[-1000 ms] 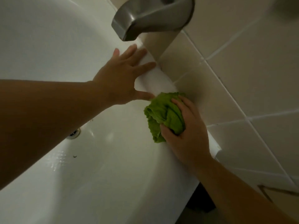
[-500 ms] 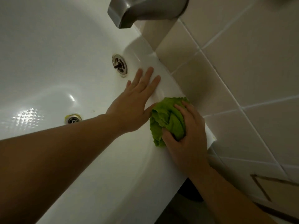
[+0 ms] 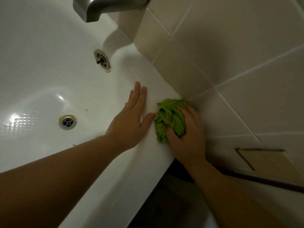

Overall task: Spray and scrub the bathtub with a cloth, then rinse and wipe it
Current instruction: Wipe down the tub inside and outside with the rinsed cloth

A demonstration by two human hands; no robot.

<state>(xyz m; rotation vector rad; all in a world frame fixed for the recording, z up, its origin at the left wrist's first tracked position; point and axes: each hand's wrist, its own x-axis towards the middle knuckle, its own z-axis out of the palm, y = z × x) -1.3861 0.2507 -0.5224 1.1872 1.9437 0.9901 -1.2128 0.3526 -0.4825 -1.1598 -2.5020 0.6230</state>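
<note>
Tub corner: white bathtub (image 3: pixel 49 46) rim runs along the tiled wall (image 3: pixel 230 63).
Grip: cloth (image 3: pixel 169 119) is bunched under right hand (image 3: pixel 187 134), fingers curled.
Left hand (image 3: pixel 130 122): laid flat, just left of it.

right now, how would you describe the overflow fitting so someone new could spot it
Start at the grey metal spout at the top of the white bathtub. Just below it on the tub's end wall sits the round metal overflow fitting. Unlike the floor drain, it has a small knob sticking out and sits higher up.

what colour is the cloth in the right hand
Bright green cloth, gripped by the right hand; seen in the head view.
</note>
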